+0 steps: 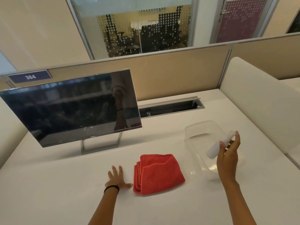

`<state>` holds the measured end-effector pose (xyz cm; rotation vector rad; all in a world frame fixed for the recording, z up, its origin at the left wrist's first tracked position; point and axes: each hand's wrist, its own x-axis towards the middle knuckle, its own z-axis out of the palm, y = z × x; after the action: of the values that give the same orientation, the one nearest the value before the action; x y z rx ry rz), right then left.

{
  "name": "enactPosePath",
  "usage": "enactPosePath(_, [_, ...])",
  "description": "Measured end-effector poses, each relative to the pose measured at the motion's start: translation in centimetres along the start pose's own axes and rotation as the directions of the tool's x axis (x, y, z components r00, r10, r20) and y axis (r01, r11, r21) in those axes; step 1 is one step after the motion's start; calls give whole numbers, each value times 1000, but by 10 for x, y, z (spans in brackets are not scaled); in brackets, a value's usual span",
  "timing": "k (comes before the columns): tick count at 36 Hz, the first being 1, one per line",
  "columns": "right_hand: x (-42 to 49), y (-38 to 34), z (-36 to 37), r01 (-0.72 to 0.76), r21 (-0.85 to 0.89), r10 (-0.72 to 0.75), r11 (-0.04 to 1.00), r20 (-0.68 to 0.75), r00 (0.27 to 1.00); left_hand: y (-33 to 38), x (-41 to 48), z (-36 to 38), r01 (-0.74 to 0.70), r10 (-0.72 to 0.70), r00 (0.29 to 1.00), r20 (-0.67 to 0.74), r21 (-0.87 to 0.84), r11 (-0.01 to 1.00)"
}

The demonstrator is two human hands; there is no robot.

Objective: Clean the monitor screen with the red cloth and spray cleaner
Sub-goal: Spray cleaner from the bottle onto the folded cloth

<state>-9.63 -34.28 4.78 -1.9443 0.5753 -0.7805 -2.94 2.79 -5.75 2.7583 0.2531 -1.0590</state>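
The right hand (228,153), at the right of the frame, pinches a small white spray bottle (219,146) between thumb and fingertips, holding it slantwise over a clear plastic tray (191,132); the loose grip and its place above the tray suggest the bottle is being set down there or lifted out, though which cannot be told. The left hand (117,177), in the lower middle, lies flat and empty on the white desk (56,184), fingers spread, thumb almost touching the folded red cloth (158,173), probably poised to take it. The cloth lies on the desk between the two hands, below and right of the monitor (71,108). The monitor stands at middle left, its dark screen tilted back and speckled with pale droplets near the lower edge, so wiping likely comes next.
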Motion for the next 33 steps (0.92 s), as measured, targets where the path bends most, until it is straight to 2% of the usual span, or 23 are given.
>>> enactPosePath(3, [2, -7, 6, -25, 22, 22, 999, 112, 994, 15, -7, -14, -18, 13, 1000, -26, -228, 973])
enactPosePath(6, [1, -12, 14, -16, 55, 1, 998, 255, 967, 45, -18, -26, -199, 104, 970, -218, -477, 856])
enactPosePath(9, [-7, -22, 26, -55, 134, 4, 989, 357, 934, 81, -32, -37, -432, 191, 871, -452, -523, 735])
enactPosePath(11, [-13, -24, 35, -84, 146, 11, 986, 445, 896, 105, -48, -46, -567, 265, 802, -535, -542, 620])
enactPosePath(14, [-20, -22, 46, -126, 100, 41, 987, 600, 799, 137, -74, -59, -638, 448, 767, -459, -613, 466])
enactPosePath(16, [-23, -25, 50, -140, 75, 52, 987, 680, 732, 151, -83, -62, -649, 589, 732, -343, -613, 450])
enactPosePath(18, [-25, -34, 49, -136, 62, 46, 989, 739, 672, 160, -86, -63, -662, 658, 697, -283, -607, 440])
enactPosePath(23, [-27, -44, 40, -202, 80, 46, 976, 832, 552, 160, -89, -61, -668, 662, 677, -321, -645, 370])
enactPosePath(27, [-26, -43, 34, -267, 85, 53, 960, 882, 469, 153, -87, -64, -698, 673, 656, -341, -613, 369])
enactPosePath(33, [-29, -42, 35, -332, 107, 39, 937, 915, 403, 143, -83, -66, -698, 679, 650, -341, -620, 357])
